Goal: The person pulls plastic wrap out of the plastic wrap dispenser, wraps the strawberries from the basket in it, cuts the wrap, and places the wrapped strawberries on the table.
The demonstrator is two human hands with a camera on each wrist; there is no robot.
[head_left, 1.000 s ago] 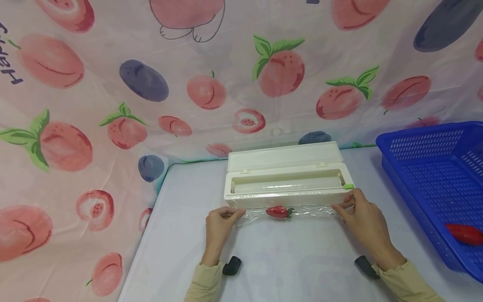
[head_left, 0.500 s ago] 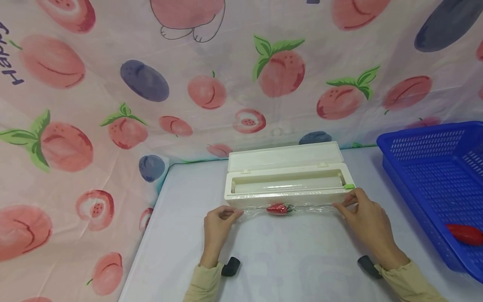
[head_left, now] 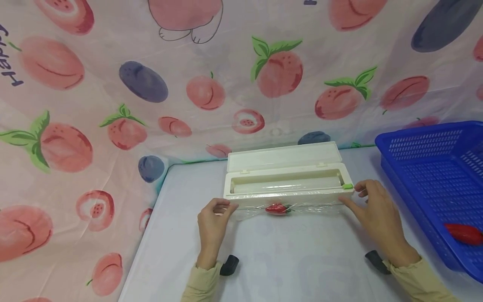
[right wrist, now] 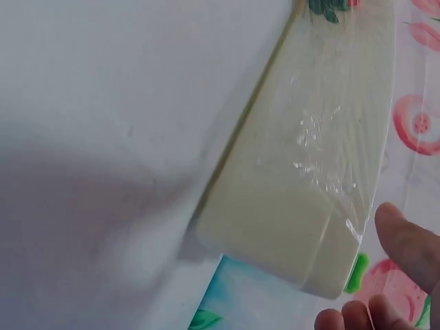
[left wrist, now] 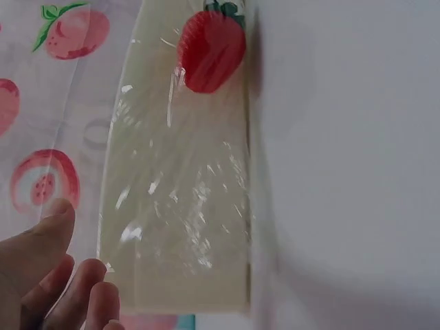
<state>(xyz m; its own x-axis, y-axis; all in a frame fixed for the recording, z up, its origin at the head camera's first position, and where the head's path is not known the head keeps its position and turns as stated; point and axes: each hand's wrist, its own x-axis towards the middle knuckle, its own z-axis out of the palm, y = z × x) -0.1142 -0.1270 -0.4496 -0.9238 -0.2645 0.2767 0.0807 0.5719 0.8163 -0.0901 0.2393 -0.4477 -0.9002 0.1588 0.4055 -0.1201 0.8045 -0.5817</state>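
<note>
A red strawberry (head_left: pixel 277 208) with green leaves lies under clear cling film (head_left: pixel 317 209) at the front of a white cling film dispenser (head_left: pixel 290 197). The film drapes over the dispenser's front in both wrist views. Inside the dispenser sits the film roll (head_left: pixel 286 185), and its lid (head_left: pixel 284 156) leans back. My left hand (head_left: pixel 213 222) is by the dispenser's left front corner, thumb and fingers apart in the left wrist view. Near the right front corner, beside the green slider (head_left: pixel 347 186), is my right hand (head_left: pixel 381 218), its thumb parted from its fingers.
A blue plastic basket (head_left: pixel 400 184) stands on the right, holding a red object (head_left: pixel 464 233) partly cut off by the frame. Fruit-printed cloth (head_left: pixel 181 84) hangs behind the white table (head_left: pixel 294 260). Black wrist devices (head_left: pixel 229 265) sit at both sleeves.
Both hands pinched the film's ends earlier, and the strawberry shifted slightly toward the dispenser. Now the fingers have let go, and the hands have moved outward, the left one slightly upward too.
</note>
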